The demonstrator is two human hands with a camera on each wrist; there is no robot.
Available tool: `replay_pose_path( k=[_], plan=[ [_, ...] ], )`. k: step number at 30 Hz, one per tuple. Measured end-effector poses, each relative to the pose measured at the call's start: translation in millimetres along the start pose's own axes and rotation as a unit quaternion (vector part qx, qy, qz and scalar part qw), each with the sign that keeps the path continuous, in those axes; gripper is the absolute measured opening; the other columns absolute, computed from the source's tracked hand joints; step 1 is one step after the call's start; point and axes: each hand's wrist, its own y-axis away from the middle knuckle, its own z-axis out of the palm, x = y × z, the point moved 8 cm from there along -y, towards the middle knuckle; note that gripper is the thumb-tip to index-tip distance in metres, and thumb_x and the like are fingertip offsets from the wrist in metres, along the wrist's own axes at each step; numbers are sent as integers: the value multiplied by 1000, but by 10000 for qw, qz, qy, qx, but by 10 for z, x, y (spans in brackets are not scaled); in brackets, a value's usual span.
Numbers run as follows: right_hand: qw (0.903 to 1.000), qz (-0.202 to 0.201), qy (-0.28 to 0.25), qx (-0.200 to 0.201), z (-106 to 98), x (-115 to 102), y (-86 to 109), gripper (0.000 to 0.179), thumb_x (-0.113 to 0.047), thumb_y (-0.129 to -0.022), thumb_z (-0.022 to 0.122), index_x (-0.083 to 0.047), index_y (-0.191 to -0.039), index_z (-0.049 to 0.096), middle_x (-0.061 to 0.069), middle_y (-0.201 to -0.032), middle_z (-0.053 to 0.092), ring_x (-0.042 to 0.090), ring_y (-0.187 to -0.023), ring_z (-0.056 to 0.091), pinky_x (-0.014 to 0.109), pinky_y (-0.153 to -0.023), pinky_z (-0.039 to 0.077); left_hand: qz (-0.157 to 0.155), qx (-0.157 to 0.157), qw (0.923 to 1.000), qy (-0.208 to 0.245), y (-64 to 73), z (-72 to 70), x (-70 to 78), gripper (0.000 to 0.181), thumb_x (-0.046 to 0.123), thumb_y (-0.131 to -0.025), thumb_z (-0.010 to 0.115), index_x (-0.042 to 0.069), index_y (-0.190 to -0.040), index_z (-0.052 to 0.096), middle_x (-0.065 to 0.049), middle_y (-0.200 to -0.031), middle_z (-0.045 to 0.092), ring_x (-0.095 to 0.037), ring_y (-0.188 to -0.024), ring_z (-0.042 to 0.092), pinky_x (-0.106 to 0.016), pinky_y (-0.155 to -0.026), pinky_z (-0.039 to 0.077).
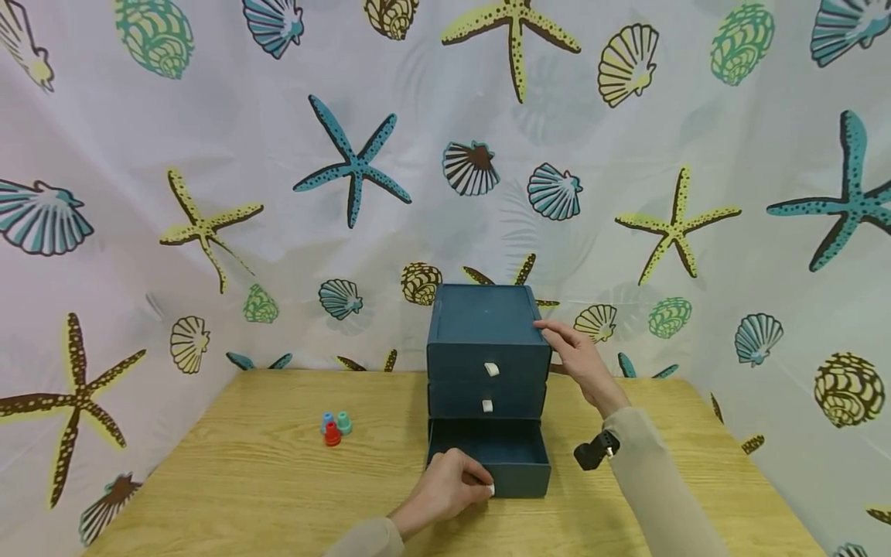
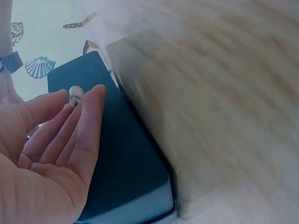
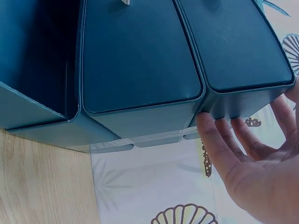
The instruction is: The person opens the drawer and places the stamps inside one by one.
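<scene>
A dark blue cabinet with three stacked drawers [image 1: 487,313] stands on the table. Its bottom drawer [image 1: 518,480] is pulled out, and the inside that shows is bare. At that drawer's front, my left hand [image 1: 445,487] pinches the white pull tab [image 2: 75,91] between thumb and fingertips. The two upper drawers are closed, each with a white tab [image 1: 491,369] on its front. My right hand [image 1: 583,367] rests on the cabinet's upper right corner. Its extended fingers [image 3: 217,144] press against the side wall near the top drawer.
Three small flanged pieces, blue [image 1: 328,422], red [image 1: 332,435] and teal [image 1: 344,422], stand close together on the wooden table [image 1: 278,495], left of the cabinet. A curtain [image 1: 445,224] printed with shells and starfish hangs behind. A black device [image 1: 595,451] is on the right wrist.
</scene>
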Motion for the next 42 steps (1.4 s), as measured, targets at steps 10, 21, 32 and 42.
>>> replay_pose_path(
  k=[10, 21, 32, 42],
  plan=[
    [10000, -84, -6, -46, 21, -7, -6, 45, -41, -104, 46, -17, -142, 52, 7, -158, 33, 34, -142, 38, 56, -103, 45, 99, 107, 9998, -99, 38, -145, 51, 4, 9, -85, 74, 7, -85, 78, 0, -72, 72, -19, -64, 68, -26, -56, 55],
    [10000, -38, 7, -33, 30, 18, -16, 44, -39, -104, 46, -18, -142, 52, 8, -158, 33, 35, -142, 36, 56, -104, 44, 270, 208, 9987, 380, 102, -298, 70, 10, 11, -88, 73, 2, -85, 78, -6, -70, 73, -18, -58, 69, -35, -54, 58],
    [10000, -64, 25, -50, 32, -16, -13, 46, -40, -104, 46, -16, -143, 51, 10, -159, 31, 36, -143, 34, 56, -104, 44, 416, 522, 9961, 576, 87, -601, 32, 17, 15, -89, 72, -1, -86, 76, -8, -68, 71, -25, -57, 69, -32, -48, 54],
    [10000, -41, -3, -26, -1, 14, 11, 48, -42, -103, 47, -17, -144, 50, 8, -159, 30, 35, -145, 32, 56, -104, 44, 162, 1150, 9911, 643, 11, -877, -189, 18, 16, -89, 73, -2, -87, 75, -6, -68, 69, -24, -54, 66, -45, -59, 58]
  ],
)
